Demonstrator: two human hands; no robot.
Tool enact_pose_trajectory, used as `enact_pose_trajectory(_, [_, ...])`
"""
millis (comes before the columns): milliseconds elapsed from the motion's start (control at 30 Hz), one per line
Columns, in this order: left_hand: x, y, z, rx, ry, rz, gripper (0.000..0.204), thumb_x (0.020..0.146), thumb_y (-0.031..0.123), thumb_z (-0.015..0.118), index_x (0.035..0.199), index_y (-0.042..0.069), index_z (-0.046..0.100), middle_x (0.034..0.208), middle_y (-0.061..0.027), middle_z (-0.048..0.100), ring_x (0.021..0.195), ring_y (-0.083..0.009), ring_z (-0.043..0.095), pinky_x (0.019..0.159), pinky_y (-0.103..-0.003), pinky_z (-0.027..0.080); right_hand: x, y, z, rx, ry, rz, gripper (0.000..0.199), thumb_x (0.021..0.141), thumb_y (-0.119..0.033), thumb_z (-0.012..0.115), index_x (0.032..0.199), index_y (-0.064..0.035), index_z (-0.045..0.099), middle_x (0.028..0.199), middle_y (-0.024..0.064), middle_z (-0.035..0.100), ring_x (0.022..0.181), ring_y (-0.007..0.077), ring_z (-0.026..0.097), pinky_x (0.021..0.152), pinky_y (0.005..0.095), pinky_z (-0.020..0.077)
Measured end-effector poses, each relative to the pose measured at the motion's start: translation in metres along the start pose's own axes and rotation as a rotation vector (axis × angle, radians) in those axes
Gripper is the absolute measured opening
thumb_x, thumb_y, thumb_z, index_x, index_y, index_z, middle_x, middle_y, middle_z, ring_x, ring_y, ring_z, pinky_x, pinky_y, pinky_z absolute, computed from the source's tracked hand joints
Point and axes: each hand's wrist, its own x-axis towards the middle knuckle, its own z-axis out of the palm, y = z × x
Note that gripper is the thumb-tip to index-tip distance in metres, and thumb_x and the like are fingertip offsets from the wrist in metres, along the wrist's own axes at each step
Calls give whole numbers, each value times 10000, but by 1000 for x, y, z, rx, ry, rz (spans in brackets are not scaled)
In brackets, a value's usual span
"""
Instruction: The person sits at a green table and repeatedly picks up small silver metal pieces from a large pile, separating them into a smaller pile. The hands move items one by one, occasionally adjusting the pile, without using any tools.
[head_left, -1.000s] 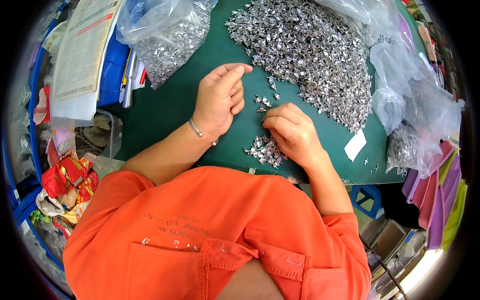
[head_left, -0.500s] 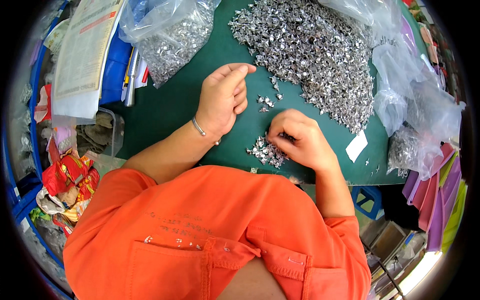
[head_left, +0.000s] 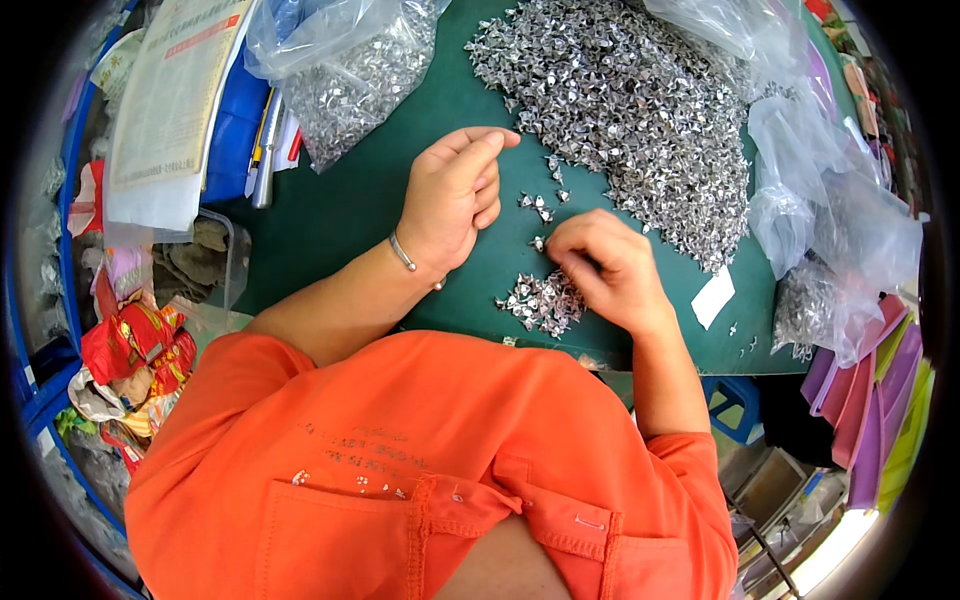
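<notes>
My left hand is raised over the green table, its fingers curled in and the thumb lying along the index finger. Whatever it may hold is hidden. To its right, my right hand has thumb and forefinger pinched together, with a small silver three-pronged metal part at their tips. Just below these fingers lies a little pile of the same metal parts. A few loose metal parts lie between the hands. Beyond them spreads a large heap of metal parts.
A clear bag of metal parts lies at the far left beside a blue bin and a sheet of paper. Crumpled plastic bags line the right side. A white slip rests on the green table.
My right hand has moved slightly up and away from the little pile, and a metal part now shows at its fingertips. My left hand has hardly moved.
</notes>
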Motion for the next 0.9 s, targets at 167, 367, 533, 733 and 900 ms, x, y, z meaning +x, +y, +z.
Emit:
enact_pose_trajectory(167, [0,0,1,0,6,-1,211,1022,186,534,1087,-2,604,611,66,367,456,-31,312,417,-211,286,4,-1,11,-110,68,-47,168,764,47,723,885,-37,642,890,94,673,839,295,635,746,378,522])
enact_pose_trajectory(367, [0,2,2,7,22,-7,215,1021,185,534,1093,-6,600,613,64,369,455,-31,314,417,-209,286,-1,-1,1,-19,-110,-10,166,752,30,742,862,-51,647,889,73,669,831,289,627,724,367,514])
enact_pose_trajectory(533, [-1,1,3,9,25,-7,218,1020,185,536,1098,-9,599,615,63,371,454,-32,313,418,-209,287,7,3,3,-90,41,-55,145,780,7,744,883,-46,656,906,76,680,821,289,629,726,373,518])
enact_pose_trajectory(733, [0,0,0,0,2,3,216,1021,181,537,1095,-10,602,615,63,370,454,-33,311,419,-213,283,14,8,14,-249,133,-77,154,765,43,718,853,-42,626,885,88,636,801,302,607,718,391,513])
enact_pose_trajectory(900, [0,-1,0,0,5,-2,211,1022,179,534,1094,-6,605,614,63,373,454,-33,312,419,-212,283,4,7,0,-197,31,-40,152,774,63,702,859,-38,627,900,95,650,830,308,618,731,391,516])
